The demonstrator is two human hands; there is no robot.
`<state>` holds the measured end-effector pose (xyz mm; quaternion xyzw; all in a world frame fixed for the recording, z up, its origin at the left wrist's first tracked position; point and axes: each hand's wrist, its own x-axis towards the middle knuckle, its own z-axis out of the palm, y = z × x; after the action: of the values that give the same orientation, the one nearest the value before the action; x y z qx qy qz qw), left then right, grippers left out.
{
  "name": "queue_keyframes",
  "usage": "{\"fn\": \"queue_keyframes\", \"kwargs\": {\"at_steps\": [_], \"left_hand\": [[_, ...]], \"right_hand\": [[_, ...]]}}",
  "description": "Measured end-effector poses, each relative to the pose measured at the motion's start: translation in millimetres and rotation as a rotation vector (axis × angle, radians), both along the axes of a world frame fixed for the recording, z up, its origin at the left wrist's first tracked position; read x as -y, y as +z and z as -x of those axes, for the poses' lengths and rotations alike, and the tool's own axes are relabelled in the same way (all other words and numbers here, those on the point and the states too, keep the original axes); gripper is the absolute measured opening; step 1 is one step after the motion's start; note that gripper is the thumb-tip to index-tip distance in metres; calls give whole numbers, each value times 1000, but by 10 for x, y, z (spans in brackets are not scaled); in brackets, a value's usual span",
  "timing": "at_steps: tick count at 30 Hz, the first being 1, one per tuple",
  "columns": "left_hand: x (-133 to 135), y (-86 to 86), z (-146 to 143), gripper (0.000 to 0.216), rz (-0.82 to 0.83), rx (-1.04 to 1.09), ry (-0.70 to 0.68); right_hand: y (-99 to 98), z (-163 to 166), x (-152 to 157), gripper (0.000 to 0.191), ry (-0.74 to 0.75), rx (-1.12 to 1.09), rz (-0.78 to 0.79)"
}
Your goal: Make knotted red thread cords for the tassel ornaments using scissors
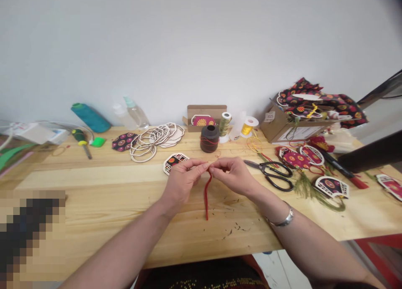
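Observation:
My left hand (189, 176) and my right hand (230, 174) meet over the middle of the table, thumbs and forefingers pinched close together. From between the fingertips hangs a thin bundle of red thread (206, 199), its lower end reaching down toward the wood. Both hands are closed on its top end; the exact spot they grip is hidden by the fingers. Just behind my left hand lies a wooden-framed ornament (172, 161) with patterned dark fabric. To the right of my right hand, black-handled scissors (276, 174) rest on the table.
Behind the hands stand a dark thread spool (209, 139), an olive thread cone (225, 128) and a yellow spool (249, 126). Wooden cutout frames (157, 140) pile up at left, near a screwdriver (82, 142). A cardboard box (279, 124) of fabric and tasselled ornaments (331, 186) occupy the right.

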<state>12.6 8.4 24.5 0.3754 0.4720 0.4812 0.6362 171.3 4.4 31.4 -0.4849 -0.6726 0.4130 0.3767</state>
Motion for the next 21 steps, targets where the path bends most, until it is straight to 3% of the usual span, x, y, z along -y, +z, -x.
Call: {"fn": "queue_keyframes", "kwargs": {"at_steps": [10,21], "left_hand": [[19,3,8,24,-7,12,-3],[13,-16,11,23,-24,20,-23]], "right_hand": [[6,3,-3,25,-8,-119,163],[-25,17,-11,24,18,-53,158]]}}
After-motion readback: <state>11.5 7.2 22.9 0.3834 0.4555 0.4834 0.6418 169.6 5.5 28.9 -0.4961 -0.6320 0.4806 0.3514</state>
